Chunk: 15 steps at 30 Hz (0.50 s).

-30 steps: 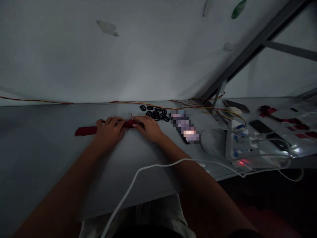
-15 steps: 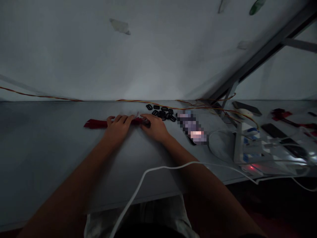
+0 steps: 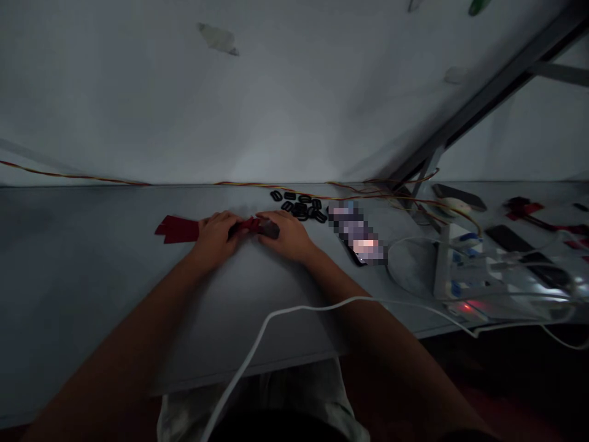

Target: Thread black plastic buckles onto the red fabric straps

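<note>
A flat red fabric strap (image 3: 180, 229) lies across the grey table, its loose ends spread out to the left. My left hand (image 3: 215, 238) is closed on it, fingers curled over the cloth. Just to the right, my right hand (image 3: 289, 237) pinches the other end, where the red material looks bunched between the two hands. Something small and dark shows at the right fingers, too dim to identify. Behind the right hand sits a loose group of black slide buckles (image 3: 301, 209), several in number.
A phone (image 3: 359, 236) with a lit screen lies right of the buckles. Farther right are a white power strip (image 3: 442, 264), a dark phone (image 3: 524, 252) and red straps (image 3: 522, 209). A white cable (image 3: 304, 307) crosses in front of my right arm; twisted wires (image 3: 262, 187) run along the wall.
The strap's left ends have fanned wider. My left hand's fingers have drawn in and curled more, and red cloth now shows more plainly between the hands.
</note>
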Available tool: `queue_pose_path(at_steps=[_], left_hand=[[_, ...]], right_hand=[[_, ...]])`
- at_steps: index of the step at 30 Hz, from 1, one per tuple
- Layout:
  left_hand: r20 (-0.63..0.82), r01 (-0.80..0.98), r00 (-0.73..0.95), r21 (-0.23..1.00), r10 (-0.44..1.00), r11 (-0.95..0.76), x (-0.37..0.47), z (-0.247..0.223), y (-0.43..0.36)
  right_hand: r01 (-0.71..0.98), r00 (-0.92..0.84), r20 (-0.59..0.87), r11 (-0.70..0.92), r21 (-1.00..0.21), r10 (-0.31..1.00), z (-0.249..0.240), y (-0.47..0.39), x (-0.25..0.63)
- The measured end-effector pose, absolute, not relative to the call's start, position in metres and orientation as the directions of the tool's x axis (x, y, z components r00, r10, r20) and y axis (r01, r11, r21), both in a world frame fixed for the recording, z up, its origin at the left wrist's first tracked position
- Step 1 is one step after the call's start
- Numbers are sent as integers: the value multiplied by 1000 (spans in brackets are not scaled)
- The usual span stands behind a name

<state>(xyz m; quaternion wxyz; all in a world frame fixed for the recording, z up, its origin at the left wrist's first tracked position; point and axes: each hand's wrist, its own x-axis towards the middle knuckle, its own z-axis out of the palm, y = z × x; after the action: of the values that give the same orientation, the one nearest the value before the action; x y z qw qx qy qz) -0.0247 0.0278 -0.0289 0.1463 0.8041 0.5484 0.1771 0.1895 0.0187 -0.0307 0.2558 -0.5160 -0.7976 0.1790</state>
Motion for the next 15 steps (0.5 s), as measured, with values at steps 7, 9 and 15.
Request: queue_pose_path(at_steps=[7,9,15], left_hand=[[157,811,398,400,904,-427,-29,-28,22],[190,816,442,321,877,-481,-31,-25,17],[198,823,524,135,829,-552,-30,-14,6]], right_hand=[[723,-291,227,369,-584,930,-34,24,190],[725,-288,256,385,-571,923,-35,24,191],[848,-169,282,285,-448,944,-37,26,189]])
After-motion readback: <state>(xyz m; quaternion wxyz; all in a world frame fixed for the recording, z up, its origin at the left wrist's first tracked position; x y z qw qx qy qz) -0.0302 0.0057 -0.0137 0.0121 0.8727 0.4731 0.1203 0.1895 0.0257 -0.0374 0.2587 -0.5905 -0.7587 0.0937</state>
